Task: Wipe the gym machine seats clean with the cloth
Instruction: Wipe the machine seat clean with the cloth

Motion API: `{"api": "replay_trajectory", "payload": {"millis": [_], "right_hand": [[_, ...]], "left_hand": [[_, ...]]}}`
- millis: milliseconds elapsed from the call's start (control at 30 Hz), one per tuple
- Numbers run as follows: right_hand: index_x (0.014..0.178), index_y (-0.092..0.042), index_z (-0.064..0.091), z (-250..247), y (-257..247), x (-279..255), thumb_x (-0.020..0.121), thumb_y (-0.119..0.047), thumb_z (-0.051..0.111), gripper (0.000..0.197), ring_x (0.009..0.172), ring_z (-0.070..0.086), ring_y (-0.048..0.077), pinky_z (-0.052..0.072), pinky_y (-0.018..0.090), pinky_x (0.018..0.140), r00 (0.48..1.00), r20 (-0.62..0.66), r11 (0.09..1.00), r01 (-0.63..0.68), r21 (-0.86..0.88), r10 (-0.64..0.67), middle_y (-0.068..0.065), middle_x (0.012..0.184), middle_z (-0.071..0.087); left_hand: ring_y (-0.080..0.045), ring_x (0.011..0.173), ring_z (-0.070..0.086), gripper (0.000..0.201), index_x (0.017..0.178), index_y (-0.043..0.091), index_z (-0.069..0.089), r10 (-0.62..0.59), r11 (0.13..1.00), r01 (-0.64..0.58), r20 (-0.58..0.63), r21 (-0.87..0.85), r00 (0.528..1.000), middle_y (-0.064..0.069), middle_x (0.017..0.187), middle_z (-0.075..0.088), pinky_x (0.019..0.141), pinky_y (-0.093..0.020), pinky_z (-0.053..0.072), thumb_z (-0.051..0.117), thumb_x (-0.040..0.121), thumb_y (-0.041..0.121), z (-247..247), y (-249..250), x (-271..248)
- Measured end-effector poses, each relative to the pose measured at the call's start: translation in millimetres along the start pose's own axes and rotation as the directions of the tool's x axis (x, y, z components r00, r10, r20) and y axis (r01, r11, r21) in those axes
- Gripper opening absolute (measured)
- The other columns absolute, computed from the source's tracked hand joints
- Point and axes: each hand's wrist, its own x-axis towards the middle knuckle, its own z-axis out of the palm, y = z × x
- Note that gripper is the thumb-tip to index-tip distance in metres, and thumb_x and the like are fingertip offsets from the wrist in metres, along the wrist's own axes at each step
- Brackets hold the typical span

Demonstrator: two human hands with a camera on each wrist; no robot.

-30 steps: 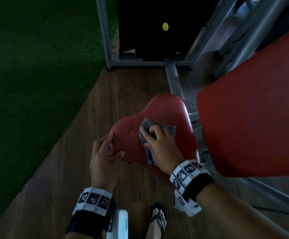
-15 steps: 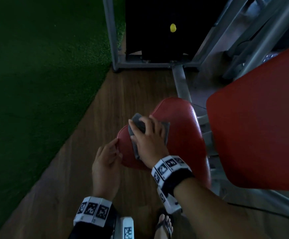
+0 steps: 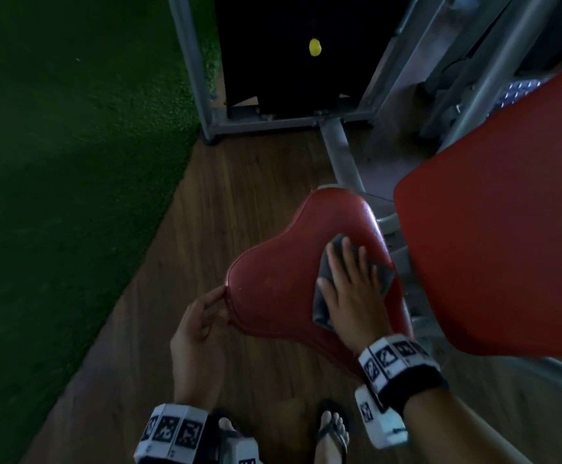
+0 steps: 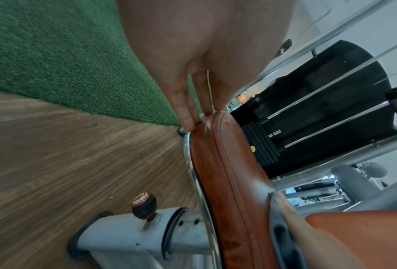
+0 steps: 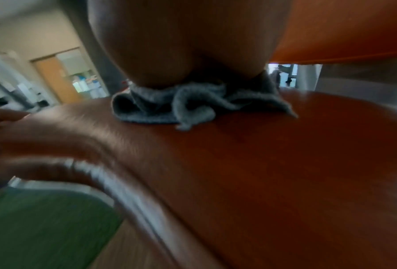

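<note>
A red padded seat (image 3: 283, 283) stands on a grey post over the wooden floor. My right hand (image 3: 343, 262) lies flat on a grey cloth (image 3: 321, 306) and presses it onto the seat's right side, next to the back pad. In the right wrist view the cloth (image 5: 192, 107) is bunched under my palm on the seat (image 5: 261, 163). My left hand (image 3: 216, 303) pinches the seat's left corner, thumb on top and fingers at the rim. The left wrist view shows those fingertips (image 4: 188, 123) on the seat's edge (image 4: 222, 163).
A large red back pad (image 3: 494, 246) hangs close on the right. Beyond the seat stands a black weight stack with a yellow pin (image 3: 314, 47) in a grey frame (image 3: 192, 78). Green turf (image 3: 55, 162) lies on the left. My sandalled feet (image 3: 331, 430) are below. A seat-post knob (image 4: 144, 203) sits under the seat.
My right hand has slid the cloth from the seat's left lobe across to its right side. My left hand has drawn back from the seat's top to its left corner.
</note>
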Motion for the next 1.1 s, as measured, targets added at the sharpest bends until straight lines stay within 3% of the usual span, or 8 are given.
{"api": "replay_trajectory", "payload": {"millis": [167,333,433,567,700,800,967,1100], "right_hand": [[0.154,-0.025,0.002,-1,-42,47,0.101,-0.047,0.019,0.060,0.148,-0.009,0.030,0.000,0.052,0.119,0.980,-0.035,0.979,-0.194,0.055,0.196,0.003,0.162,-0.007],[0.154,-0.027,0.007,-2,-89,52,0.101,-0.045,0.018,0.057,0.148,-0.008,0.029,-0.003,0.049,0.118,0.999,-0.039,0.999,0.031,0.012,-0.031,-0.001,0.162,-0.002],[0.153,-0.024,0.015,0,-108,40,0.101,-0.042,0.017,0.055,0.148,-0.002,0.029,0.005,0.051,0.120,0.977,-0.047,0.978,0.207,-0.001,-0.206,-0.001,0.162,0.008],[0.152,-0.022,0.019,2,-107,14,0.101,-0.041,0.025,0.055,0.148,0.006,0.028,0.014,0.052,0.118,0.892,0.031,0.888,0.452,-0.084,-0.451,0.000,0.161,0.015],[0.154,-0.025,0.011,-5,-84,13,0.101,-0.047,0.030,0.060,0.149,-0.005,0.020,0.006,0.044,0.120,0.773,0.145,0.762,0.634,-0.131,-0.618,-0.004,0.162,0.003],[0.153,-0.027,0.012,-16,-75,33,0.101,-0.048,0.027,0.058,0.149,0.000,0.015,0.004,0.040,0.120,0.770,0.147,0.767,0.636,-0.091,-0.621,-0.005,0.161,0.008],[0.139,-0.024,0.043,-28,-89,81,0.099,-0.047,0.028,0.048,0.131,0.038,0.014,0.016,0.037,0.116,0.858,0.151,0.870,0.492,0.035,-0.491,-0.005,0.138,0.049],[0.135,-0.025,0.047,-28,-109,82,0.100,-0.043,0.037,0.041,0.126,0.038,0.015,0.024,0.037,0.107,0.761,0.291,0.807,0.585,0.079,-0.580,-0.007,0.135,0.049]], "left_hand": [[-0.029,0.111,0.065,0.035,0.126,0.020,0.061,-0.018,0.993,0.017,-0.010,-0.117,1.000,-0.004,0.119,0.069,0.097,-0.060,0.048,0.057,0.091,0.020,-4,-8,4],[-0.026,0.109,0.066,0.029,0.127,0.016,0.058,-0.049,0.985,0.044,-0.025,-0.169,0.998,-0.002,0.119,0.069,0.095,-0.055,0.050,0.050,0.100,0.006,-5,-8,0],[-0.025,0.105,0.068,0.027,0.121,0.017,0.061,-0.056,0.990,0.052,-0.030,-0.134,0.998,-0.003,0.115,0.070,0.093,-0.054,0.052,0.050,0.099,0.006,-6,-6,-1],[-0.022,0.104,0.068,0.029,0.120,0.017,0.063,-0.060,0.994,0.056,-0.043,-0.093,0.997,-0.001,0.113,0.071,0.091,-0.056,0.053,0.051,0.098,0.003,-6,-4,-1],[-0.025,0.105,0.068,0.029,0.118,0.018,0.065,-0.051,0.997,0.048,-0.039,-0.065,0.998,-0.003,0.112,0.071,0.090,-0.058,0.052,0.057,0.091,0.022,-7,-1,-1],[-0.020,0.101,0.069,0.025,0.116,0.018,0.067,-0.045,0.999,0.045,-0.033,0.001,0.998,-0.003,0.109,0.072,0.088,-0.053,0.055,0.064,0.092,0.018,-6,-2,0],[-0.009,0.098,0.069,0.029,0.114,0.023,0.068,-0.041,0.997,0.045,-0.055,0.069,0.998,0.005,0.106,0.072,0.086,-0.043,0.058,0.068,0.089,0.010,-5,-4,1],[-0.007,0.098,0.069,0.029,0.113,0.024,0.069,-0.052,0.995,0.059,-0.093,0.082,0.994,0.006,0.104,0.073,0.085,-0.041,0.058,0.071,0.086,0.011,-3,-6,0]]}}
